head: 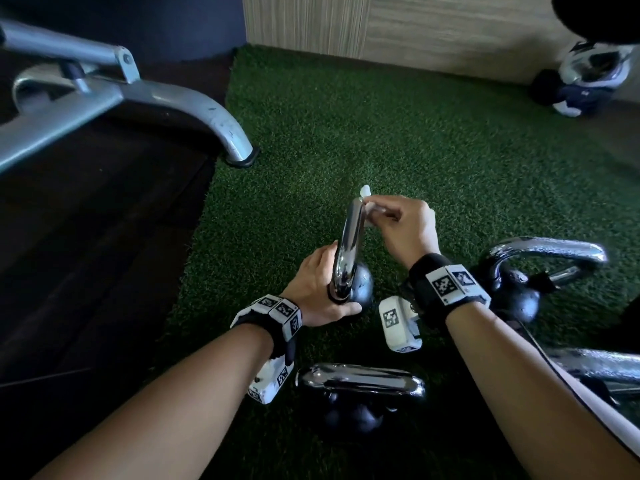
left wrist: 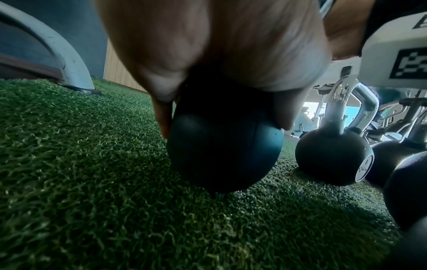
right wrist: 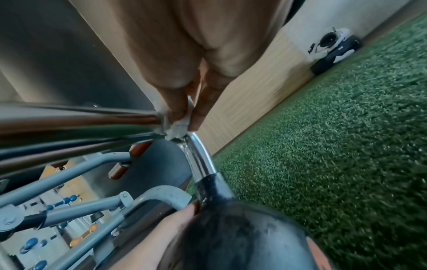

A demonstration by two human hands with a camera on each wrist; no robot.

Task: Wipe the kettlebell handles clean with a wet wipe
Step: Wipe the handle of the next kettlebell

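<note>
A small black kettlebell (head: 360, 287) with a chrome handle (head: 349, 244) stands on the green turf in the middle of the head view. My left hand (head: 320, 292) grips its black ball (left wrist: 224, 157) from the left, thumb and fingers curled round it. My right hand (head: 405, 226) pinches a white wet wipe (head: 367, 202) against the far top corner of the handle. In the right wrist view the wipe (right wrist: 176, 127) is bunched between thumb and fingers at the handle's bend (right wrist: 198, 157).
A second kettlebell (head: 360, 386) lies close in front of me, two more (head: 519, 271) stand at the right. A grey machine leg (head: 221, 133) rests on the turf at the left. A bag (head: 581, 81) sits by the wooden wall at the far right.
</note>
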